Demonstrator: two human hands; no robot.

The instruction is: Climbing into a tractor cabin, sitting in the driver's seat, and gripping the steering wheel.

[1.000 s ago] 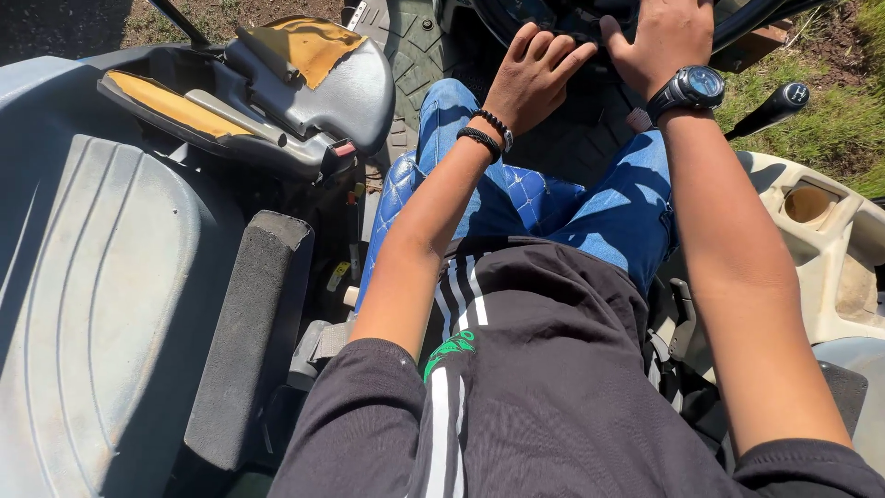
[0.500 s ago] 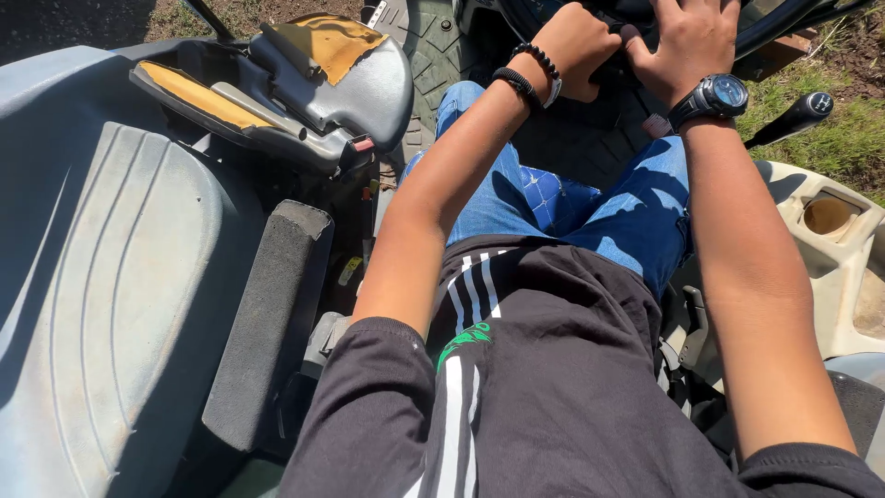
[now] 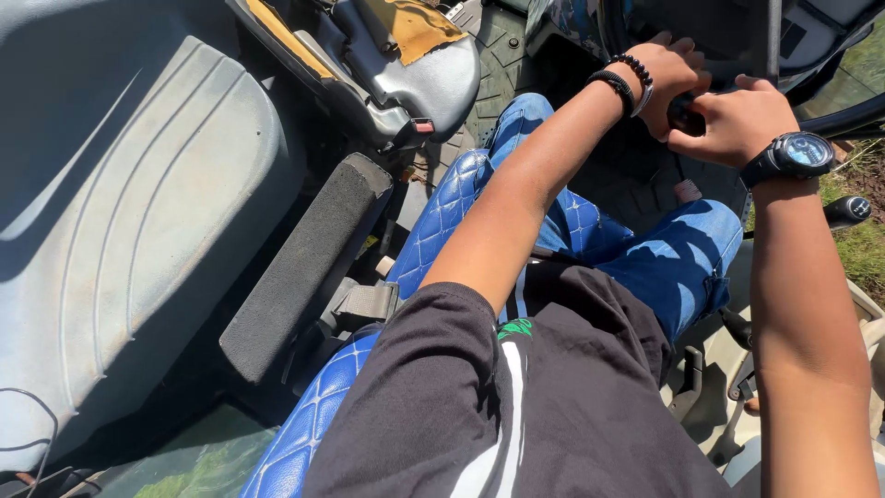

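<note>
I sit on a blue quilted seat (image 3: 441,214) in blue jeans and a black shirt. My left hand (image 3: 666,76), with dark bead bracelets at the wrist, is curled around a small dark part (image 3: 685,111) just below the steering wheel (image 3: 834,118). My right hand (image 3: 730,124), wearing a black wristwatch (image 3: 798,154), is closed with its fingertips on the same dark part, touching the left hand. What the part is stays hidden by the fingers.
A broad grey fender (image 3: 138,231) fills the left. A black padded armrest (image 3: 304,267) lies beside the seat. A torn grey cushion with yellow foam (image 3: 406,37) sits ahead. A black-knobbed lever (image 3: 848,210), beige fender (image 3: 871,323) and grass (image 3: 867,254) are at right.
Both hands have drawn together on the dark part; a second ago they lay apart, higher on the wheel. The view has tilted up and left, and the hands sit lower in it.
</note>
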